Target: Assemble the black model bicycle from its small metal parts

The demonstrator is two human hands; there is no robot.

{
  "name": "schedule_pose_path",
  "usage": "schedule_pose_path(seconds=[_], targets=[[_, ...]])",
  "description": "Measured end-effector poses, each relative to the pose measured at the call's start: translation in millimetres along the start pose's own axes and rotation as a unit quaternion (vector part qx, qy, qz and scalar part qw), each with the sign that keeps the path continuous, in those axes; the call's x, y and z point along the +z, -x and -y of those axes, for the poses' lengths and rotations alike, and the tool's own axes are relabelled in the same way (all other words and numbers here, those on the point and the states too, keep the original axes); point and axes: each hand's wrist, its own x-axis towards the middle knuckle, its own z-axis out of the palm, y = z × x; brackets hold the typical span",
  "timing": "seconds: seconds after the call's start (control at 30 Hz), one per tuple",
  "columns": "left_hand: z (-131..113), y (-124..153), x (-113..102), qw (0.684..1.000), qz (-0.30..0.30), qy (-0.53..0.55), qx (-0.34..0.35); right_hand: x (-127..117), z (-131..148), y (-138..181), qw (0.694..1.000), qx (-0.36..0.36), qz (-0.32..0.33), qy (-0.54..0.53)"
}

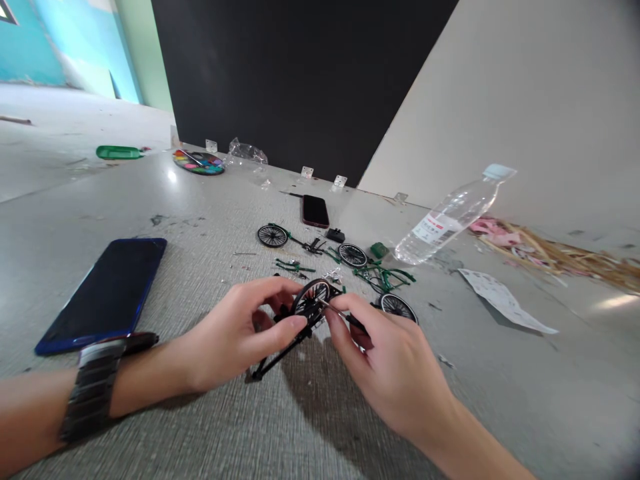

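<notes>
My left hand [240, 333] pinches a small black model bicycle frame with a spoked wheel [311, 298], held just above the grey table. A thin black strut [273, 363] of the frame slants down towards me. My right hand [385, 360] grips a small dark-handled screwdriver [345, 316] whose tip touches the wheel hub. A dark metal watch [93, 393] is on my left wrist. Loose parts lie just beyond: a black wheel [273, 235], another wheel [353, 255], a third wheel [397, 307] and green frame pieces [385, 277].
A blue phone [107, 290] lies at the left, a dark red phone [315, 211] further back. A clear water bottle [453, 217] lies on its side at the right, near a paper sheet [500, 300] and straw-like scraps [560, 253]. A paint palette [199, 162] and green tray [119, 153] sit far back.
</notes>
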Motion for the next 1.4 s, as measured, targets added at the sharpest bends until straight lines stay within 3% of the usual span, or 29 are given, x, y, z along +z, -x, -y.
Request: schedule_pose_path(seconds=[0.63,1.03,1.4], targets=[[-1.7,-0.5,0.8,1.0,0.01,0.008,-0.016,0.2,1.4,0.0,1.0,0.002,0.017,-0.005],[-1.7,0.0,-1.1,0.999,0.013,-0.047,-0.006,3.5,1.4,0.6,0.995,0.013,0.08,-0.063],[-1.1,-0.1,-1.2,0.998,0.012,-0.064,-0.008,3.1,4.3,-1.6,0.991,0.02,0.092,-0.091]])
